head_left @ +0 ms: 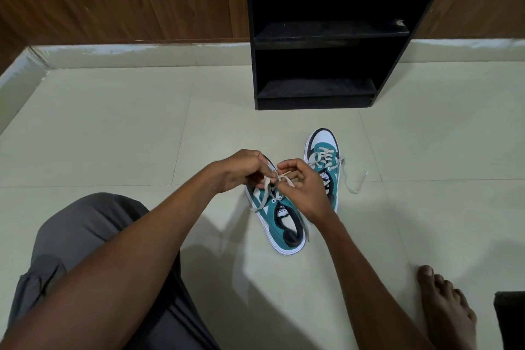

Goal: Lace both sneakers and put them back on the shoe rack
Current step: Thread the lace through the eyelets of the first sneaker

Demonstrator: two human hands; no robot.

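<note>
- Two teal, white and black sneakers lie on the pale tiled floor [113, 128], in front of one black shoe rack [321, 37] whose two visible shelves carry no shoes.
- The near sneaker [279, 221] has its heel towards the person; the far sneaker [324, 156] lies just beside it on the right, toe pointing at the rack.
- Two bare hands meet over the near sneaker's front.
- The left hand [241, 170] is curled narrow, fingertips pinching the grey lace [265, 187] of the near sneaker.
- The right hand [304, 187] is also curled, thumb and forefinger nipping the same lace close to the left fingers.
- The far sneaker's lace [353, 183] is threaded through its eyelets, loose ends trailing onto the floor.
- Each tongue bears a white label with dark writing, too small to read surely.
- One bare foot [443, 301] rests at lower right; a grey-trousered knee [85, 236] at lower left.
</note>
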